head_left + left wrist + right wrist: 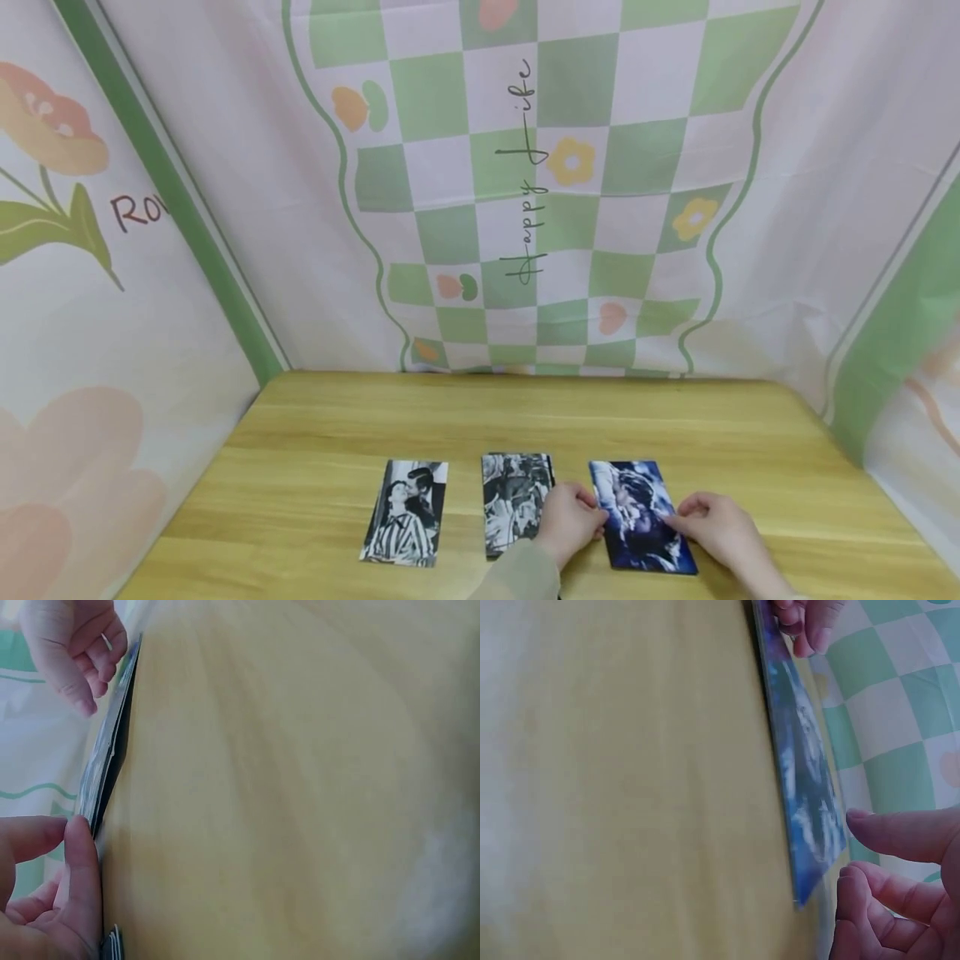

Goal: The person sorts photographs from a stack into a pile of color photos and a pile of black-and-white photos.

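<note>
A stack of photo cards (641,517) with a blue-toned picture lies at the right of the wooden table. At its left edge my left hand (572,521) pinches it between thumb and finger; the left wrist view shows these fingertips at the stack's near end. On the opposite side is my right hand (716,529), its thumb at the right edge. In the right wrist view the right thumb and index finger (889,889) stand apart beside the card's corner. Layered edges of the stack (112,750) show in the left wrist view, its dark underside slightly raised.
Left of the blue stack lies a second pile of black-and-white photo cards (513,500), partly behind the left hand. Farther left is a black-and-white photo card (405,512) of two people. A printed curtain (570,208) hangs behind the wooden table (300,417).
</note>
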The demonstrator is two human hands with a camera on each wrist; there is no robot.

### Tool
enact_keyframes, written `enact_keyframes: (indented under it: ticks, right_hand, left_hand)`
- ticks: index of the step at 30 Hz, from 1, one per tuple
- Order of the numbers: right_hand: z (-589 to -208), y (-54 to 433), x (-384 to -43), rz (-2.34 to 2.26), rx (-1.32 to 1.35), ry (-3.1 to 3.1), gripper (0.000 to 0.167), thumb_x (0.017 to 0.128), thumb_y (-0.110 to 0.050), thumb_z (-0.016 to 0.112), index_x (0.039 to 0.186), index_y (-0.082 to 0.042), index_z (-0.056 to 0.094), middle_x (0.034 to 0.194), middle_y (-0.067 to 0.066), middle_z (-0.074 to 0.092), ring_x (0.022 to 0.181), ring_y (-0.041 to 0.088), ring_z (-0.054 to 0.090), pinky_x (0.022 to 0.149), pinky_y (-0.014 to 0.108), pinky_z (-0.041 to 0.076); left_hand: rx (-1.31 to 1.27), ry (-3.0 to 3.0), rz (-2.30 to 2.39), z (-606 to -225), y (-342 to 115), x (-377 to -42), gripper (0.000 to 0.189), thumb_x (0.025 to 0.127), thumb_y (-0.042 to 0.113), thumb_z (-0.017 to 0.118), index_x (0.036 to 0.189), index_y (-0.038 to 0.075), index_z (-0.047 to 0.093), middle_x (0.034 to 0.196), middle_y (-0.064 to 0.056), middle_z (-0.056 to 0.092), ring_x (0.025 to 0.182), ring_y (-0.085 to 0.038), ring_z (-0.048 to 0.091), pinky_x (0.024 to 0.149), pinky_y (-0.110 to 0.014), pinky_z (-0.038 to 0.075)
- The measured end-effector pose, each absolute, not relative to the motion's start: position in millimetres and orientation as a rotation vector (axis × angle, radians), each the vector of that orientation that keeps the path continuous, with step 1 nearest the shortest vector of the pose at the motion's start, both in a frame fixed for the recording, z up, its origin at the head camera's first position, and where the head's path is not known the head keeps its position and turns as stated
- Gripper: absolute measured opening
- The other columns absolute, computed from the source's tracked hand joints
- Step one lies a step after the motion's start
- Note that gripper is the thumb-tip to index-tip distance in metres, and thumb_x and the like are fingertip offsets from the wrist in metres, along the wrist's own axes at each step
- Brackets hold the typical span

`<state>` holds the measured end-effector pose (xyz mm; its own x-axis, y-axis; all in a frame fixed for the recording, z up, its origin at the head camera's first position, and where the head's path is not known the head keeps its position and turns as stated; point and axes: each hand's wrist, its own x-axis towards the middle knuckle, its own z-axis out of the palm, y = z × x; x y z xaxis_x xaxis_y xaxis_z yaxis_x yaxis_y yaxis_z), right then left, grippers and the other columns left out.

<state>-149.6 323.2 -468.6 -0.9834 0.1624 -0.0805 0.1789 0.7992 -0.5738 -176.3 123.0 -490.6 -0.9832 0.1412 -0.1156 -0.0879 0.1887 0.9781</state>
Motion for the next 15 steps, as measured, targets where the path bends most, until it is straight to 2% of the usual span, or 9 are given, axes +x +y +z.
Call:
enact_keyframes:
  ticks: [8,15]
  right_hand:
    - [-456,315,-151,-1.006,0.26,2.905,0.033,0.077,-0.025,0.075,0.091,0.003,0.065,0.076,0.001,0.066,0.069,0.013,0.057,0.062,0.027,0.047]
    - [-444,298,-150,-1.016,0.183,2.947,0.031,0.075,-0.024,0.077,0.09,0.001,0.066,0.074,-0.001,0.064,0.066,0.009,0.054,0.06,0.022,0.045]
  left_hand:
    - [0.072,2.215,1.904,-485,114,-177,0.014,0.075,-0.008,0.069,0.076,0.002,0.059,0.062,0.0,0.057,0.052,-0.009,0.058,0.049,-0.021,0.055]
    - [0.143,2.18,1.889,-471,96,-176,0.01,0.076,-0.006,0.068,0.083,-0.001,0.062,0.067,-0.002,0.061,0.057,-0.012,0.062,0.053,-0.022,0.057]
